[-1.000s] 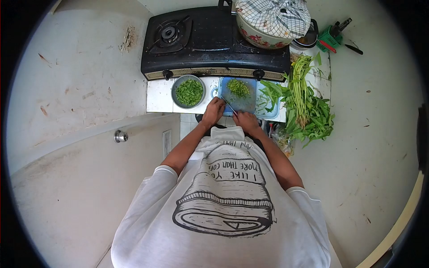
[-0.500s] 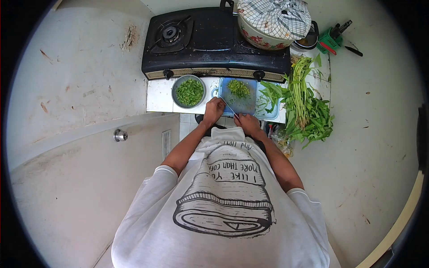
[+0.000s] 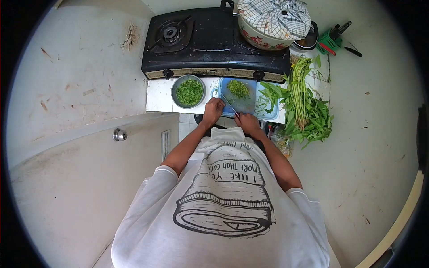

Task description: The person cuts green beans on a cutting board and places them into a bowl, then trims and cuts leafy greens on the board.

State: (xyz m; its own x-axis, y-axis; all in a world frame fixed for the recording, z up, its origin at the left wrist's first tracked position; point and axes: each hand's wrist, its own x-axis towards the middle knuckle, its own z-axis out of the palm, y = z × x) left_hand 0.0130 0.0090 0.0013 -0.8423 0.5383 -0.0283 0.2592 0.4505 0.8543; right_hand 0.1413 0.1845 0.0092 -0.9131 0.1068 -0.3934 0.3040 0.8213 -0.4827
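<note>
My right hand (image 3: 247, 121) is wrapped round the handle of a knife (image 3: 230, 106), whose blade slants up and left over the blue cutting board (image 3: 245, 104). At the board's lower left edge my left hand (image 3: 214, 108) has its fingers pressed together near the blade; what they hold, if anything, is too small to make out. A pile of chopped greens (image 3: 238, 89) lies on the upper part of the board. Left of it a grey bowl (image 3: 174, 99) holds more chopped greens (image 3: 189, 92). Leafy stems (image 3: 300, 91) lie in a bunch to the right.
Behind the counter (image 3: 158, 99) stands a black two-burner stove (image 3: 213, 38), with a cloth-covered flowered pot (image 3: 263, 40) on its right side. A green basket (image 3: 330, 41) with utensils is at the back right. A plastic bag (image 3: 283, 144) is below the counter's right end.
The knife blade has tilted slightly, its tip a little higher above the left hand. Both hands stay almost in the same place.
</note>
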